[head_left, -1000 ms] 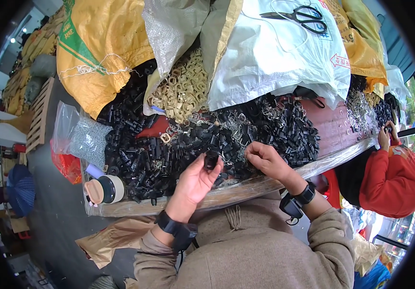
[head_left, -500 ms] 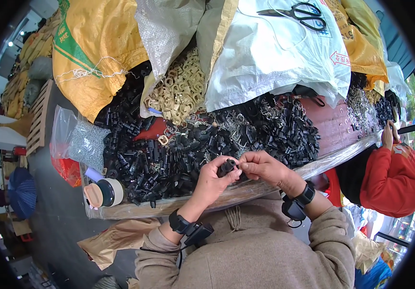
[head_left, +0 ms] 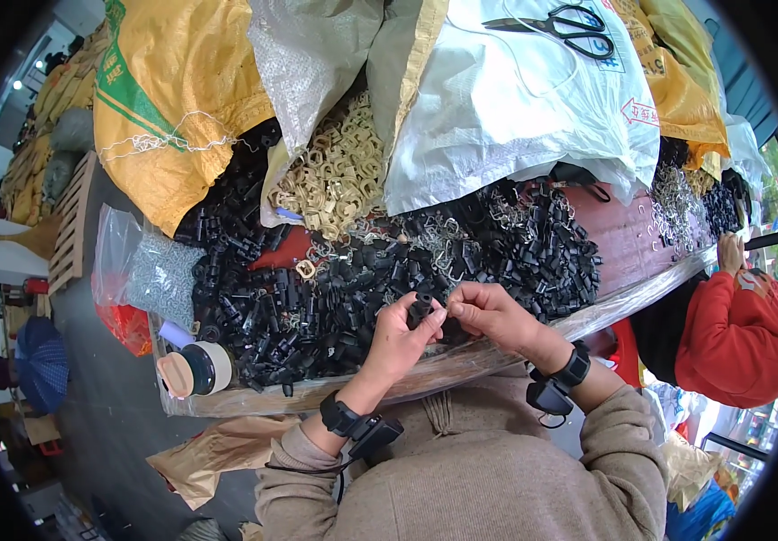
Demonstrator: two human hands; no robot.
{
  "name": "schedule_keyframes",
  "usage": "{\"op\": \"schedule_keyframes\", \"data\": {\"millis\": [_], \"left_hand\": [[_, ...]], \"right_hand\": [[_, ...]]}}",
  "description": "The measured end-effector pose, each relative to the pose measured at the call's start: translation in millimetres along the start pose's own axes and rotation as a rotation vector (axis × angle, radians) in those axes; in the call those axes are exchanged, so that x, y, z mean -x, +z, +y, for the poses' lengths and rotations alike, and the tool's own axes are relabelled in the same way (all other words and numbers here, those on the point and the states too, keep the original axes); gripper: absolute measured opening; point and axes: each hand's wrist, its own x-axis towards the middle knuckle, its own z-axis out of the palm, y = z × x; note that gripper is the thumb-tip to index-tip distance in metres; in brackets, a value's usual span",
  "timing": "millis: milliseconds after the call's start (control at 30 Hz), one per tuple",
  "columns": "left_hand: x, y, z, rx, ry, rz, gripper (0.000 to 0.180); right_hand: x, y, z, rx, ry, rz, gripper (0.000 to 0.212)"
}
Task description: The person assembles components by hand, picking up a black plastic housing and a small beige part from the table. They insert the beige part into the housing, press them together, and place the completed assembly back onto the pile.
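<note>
My left hand [head_left: 398, 339] is closed around a small black cylindrical plastic part [head_left: 419, 308], held with one end up above the table's near edge. Its thumb lies along the part's side. Close on the right is my right hand [head_left: 497, 317], thumb and forefinger pinched together; anything between the tips is too small to make out. Beyond both hands spreads a heap of black plastic parts [head_left: 262, 338], mixed with small metal clips [head_left: 443, 236]. A single beige ring [head_left: 305, 269] rests on the heap.
Behind the heap lie a white sack [head_left: 524, 117] with black-handled scissors [head_left: 578, 34], a yellow sack [head_left: 181, 72] and many beige rings [head_left: 335, 185]. A jar [head_left: 208, 368] and a bag of grey pieces [head_left: 163, 278] stand left. A person in red [head_left: 736, 334] works at right.
The black part has turned more upright in my left hand, and the left thumb has shifted up along it. My right fingertips have drawn slightly away from the part's end.
</note>
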Motion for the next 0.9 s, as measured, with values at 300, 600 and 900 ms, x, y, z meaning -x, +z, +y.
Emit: {"op": "schedule_keyframes", "data": {"millis": [300, 600, 900], "left_hand": [[2, -1, 4, 0.247, -0.118, -0.004, 0.011], [9, 9, 7, 0.107, -0.005, -0.056, 0.012], [8, 1, 9, 0.644, -0.243, -0.26, 0.027]], "right_hand": [[6, 2, -15, 0.838, -0.394, 0.208, 0.009], [17, 10, -24, 0.693, -0.457, 0.137, 0.006], [19, 9, -23, 0.67, -0.421, 0.185, 0.005]]}}
